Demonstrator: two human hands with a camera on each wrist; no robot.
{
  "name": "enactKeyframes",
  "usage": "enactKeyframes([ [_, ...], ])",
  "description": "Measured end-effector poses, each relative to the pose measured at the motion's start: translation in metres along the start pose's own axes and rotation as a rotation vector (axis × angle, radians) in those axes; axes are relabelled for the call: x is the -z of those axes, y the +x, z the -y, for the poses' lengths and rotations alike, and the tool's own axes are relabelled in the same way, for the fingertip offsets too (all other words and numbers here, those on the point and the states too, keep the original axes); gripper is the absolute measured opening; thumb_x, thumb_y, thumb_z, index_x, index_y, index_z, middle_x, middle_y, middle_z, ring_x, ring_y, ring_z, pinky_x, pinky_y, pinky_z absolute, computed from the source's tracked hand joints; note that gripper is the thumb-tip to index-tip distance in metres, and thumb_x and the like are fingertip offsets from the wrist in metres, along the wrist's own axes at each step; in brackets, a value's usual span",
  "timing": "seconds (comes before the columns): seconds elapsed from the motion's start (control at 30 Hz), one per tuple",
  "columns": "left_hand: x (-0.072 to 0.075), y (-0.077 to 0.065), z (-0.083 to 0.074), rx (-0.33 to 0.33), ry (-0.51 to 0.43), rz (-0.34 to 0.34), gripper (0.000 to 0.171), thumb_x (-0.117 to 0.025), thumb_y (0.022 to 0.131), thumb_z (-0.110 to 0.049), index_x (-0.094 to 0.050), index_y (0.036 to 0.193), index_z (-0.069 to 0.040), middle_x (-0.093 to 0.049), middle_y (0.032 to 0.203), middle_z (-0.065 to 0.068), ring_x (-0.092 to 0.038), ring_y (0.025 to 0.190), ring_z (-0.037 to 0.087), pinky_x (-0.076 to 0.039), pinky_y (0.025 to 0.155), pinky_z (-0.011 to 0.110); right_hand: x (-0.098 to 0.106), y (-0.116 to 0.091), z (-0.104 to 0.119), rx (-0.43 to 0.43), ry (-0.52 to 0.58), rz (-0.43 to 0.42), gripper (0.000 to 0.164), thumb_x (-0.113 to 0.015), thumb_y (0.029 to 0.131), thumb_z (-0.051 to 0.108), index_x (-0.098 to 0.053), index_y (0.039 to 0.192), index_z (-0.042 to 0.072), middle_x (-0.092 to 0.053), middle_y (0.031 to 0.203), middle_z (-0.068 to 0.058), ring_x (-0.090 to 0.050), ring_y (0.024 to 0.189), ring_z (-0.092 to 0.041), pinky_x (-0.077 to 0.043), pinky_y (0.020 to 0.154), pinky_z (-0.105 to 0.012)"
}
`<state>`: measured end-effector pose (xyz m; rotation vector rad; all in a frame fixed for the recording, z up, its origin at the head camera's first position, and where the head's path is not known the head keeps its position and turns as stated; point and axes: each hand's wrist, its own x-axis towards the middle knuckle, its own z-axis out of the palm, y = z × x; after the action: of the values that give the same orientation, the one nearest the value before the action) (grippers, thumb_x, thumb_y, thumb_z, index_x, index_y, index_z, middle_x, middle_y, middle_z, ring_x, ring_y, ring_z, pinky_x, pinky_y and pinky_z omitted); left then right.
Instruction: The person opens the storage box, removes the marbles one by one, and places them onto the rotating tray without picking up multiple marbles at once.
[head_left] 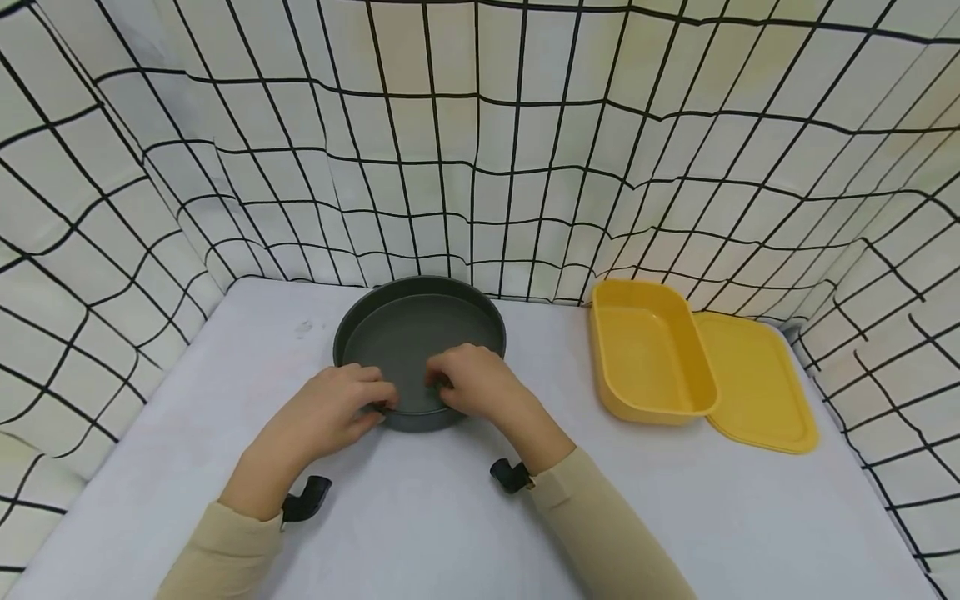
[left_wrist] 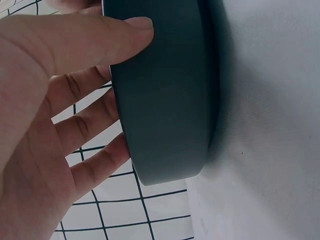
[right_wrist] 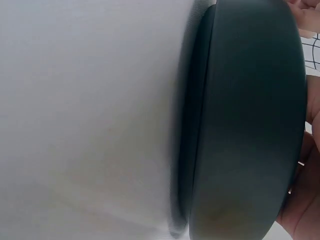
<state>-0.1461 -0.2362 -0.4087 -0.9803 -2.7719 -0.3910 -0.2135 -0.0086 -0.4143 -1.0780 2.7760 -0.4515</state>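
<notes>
A round dark grey-green baking pan point(head_left: 416, 333) sits at the back of the white table. My left hand point(head_left: 330, 412) grips its near left rim. In the left wrist view the thumb point(left_wrist: 132, 37) lies against the outer wall, with the other fingers behind the rim. My right hand point(head_left: 480, 379) is over the near right part of the pan, fingers curled downward inside it. The right wrist view shows the pan's outer wall point(right_wrist: 245, 120), with parts of the right hand point(right_wrist: 302, 205) behind the rim. I cannot tell whether the right fingertips hold anything.
A yellow rectangular container point(head_left: 648, 358) stands open to the right of the pan. Its matching flat yellow lid point(head_left: 761, 383) lies beside it, partly under its edge. White walls with a black grid point(head_left: 472, 167) enclose the table point(head_left: 420, 517) at the back and sides.
</notes>
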Motion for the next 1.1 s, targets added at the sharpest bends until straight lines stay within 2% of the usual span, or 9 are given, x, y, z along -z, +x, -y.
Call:
enactKeyframes([
  [0.2,0.0,0.001,0.0,-0.011,0.002,-0.013,0.031,-0.086,0.072,-0.003,-0.072,0.089,-0.025,-0.061,0.085,-0.011,-0.062,0.078,0.011,-0.051,0.068,0.03,0.005,0.003,-0.002,-0.018,-0.01,0.052,0.02,-0.067,0.09,0.008,-0.074,0.1,0.024,-0.07,0.099,0.009,-0.062,0.088,-0.008,-0.051,0.074,-0.028],
  [0.37,0.0,0.003,0.001,-0.012,-0.001,-0.011,0.031,-0.086,0.072,-0.002,-0.071,0.088,-0.025,-0.061,0.085,-0.011,-0.061,0.078,0.011,-0.051,0.068,0.03,0.01,-0.002,-0.008,-0.035,0.006,0.019,0.027,-0.065,0.087,0.002,-0.074,0.101,0.023,-0.071,0.102,0.008,-0.064,0.096,-0.01,-0.053,0.079,-0.03],
  [0.67,0.002,0.003,0.0,-0.005,0.005,-0.001,0.03,-0.085,0.073,-0.003,-0.071,0.088,-0.025,-0.061,0.085,-0.011,-0.062,0.078,0.012,-0.051,0.068,0.031,0.017,-0.025,-0.018,0.01,0.035,-0.182,0.028,-0.063,0.086,-0.002,-0.073,0.1,0.02,-0.07,0.098,0.007,-0.061,0.087,-0.007,-0.052,0.076,-0.026],
  [0.9,0.002,0.002,-0.002,0.013,0.0,0.003,0.03,-0.084,0.073,-0.001,-0.072,0.089,-0.024,-0.062,0.086,-0.01,-0.063,0.079,0.013,-0.052,0.069,0.032,0.032,-0.052,-0.029,0.039,0.061,-0.357,0.027,-0.066,0.083,-0.003,-0.073,0.097,0.019,-0.07,0.098,0.01,-0.062,0.092,-0.008,-0.052,0.082,-0.024],
  [1.1,0.002,0.0,-0.003,0.031,-0.012,0.014,0.029,-0.083,0.075,-0.001,-0.072,0.09,-0.023,-0.063,0.086,-0.01,-0.062,0.08,0.012,-0.052,0.07,0.032,0.044,-0.077,-0.048,0.015,0.083,-0.47,0.026,-0.069,0.084,-0.003,-0.072,0.099,0.019,-0.071,0.102,0.007,-0.062,0.098,-0.013,-0.053,0.086,-0.03],
])
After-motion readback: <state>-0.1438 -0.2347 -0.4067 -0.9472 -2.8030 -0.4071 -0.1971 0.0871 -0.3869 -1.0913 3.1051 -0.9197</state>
